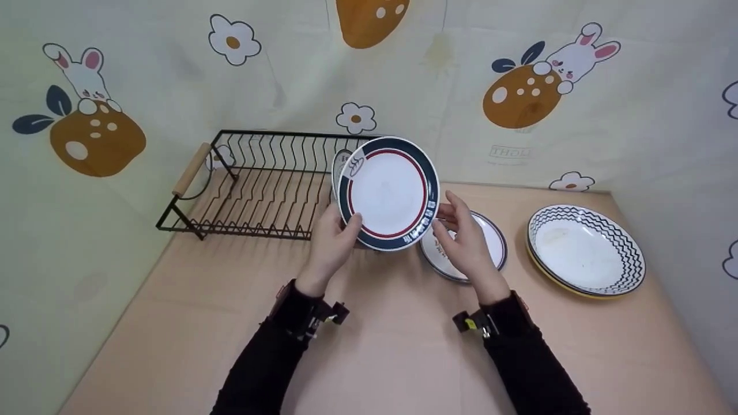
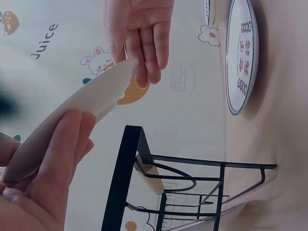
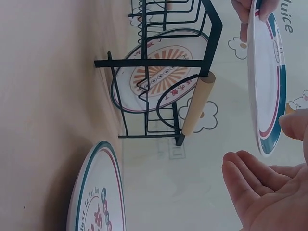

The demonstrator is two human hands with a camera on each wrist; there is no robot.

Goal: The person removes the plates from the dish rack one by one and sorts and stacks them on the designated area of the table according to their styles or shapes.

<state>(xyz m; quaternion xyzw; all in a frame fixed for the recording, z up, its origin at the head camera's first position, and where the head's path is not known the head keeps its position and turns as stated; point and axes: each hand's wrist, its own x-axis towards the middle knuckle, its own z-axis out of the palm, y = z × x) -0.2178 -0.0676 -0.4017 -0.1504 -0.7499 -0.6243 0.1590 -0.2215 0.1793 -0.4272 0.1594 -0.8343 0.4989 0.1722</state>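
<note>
A round plate [image 1: 387,193] with a dark green rim, a red ring and white lettering is held up in front, its face toward the head camera. My left hand [image 1: 334,242] grips its left edge, thumb over the front and fingers spread behind, as the left wrist view shows. Beside its right edge is my right hand [image 1: 467,242], fingers extended and thumb tip right at the rim. Another plate [image 3: 161,72], with an orange sunburst pattern, stands in the black wire dish rack [image 1: 265,233], mostly hidden behind the held plate in the head view.
Below my right hand, a plate [image 1: 494,245] with a dark rim and red print lies on the table. Farther right sit stacked large dishes [image 1: 585,253], the top one zigzag-patterned. The rack has a wooden handle [image 1: 192,170]. A patterned curtain [image 1: 438,109] hangs behind.
</note>
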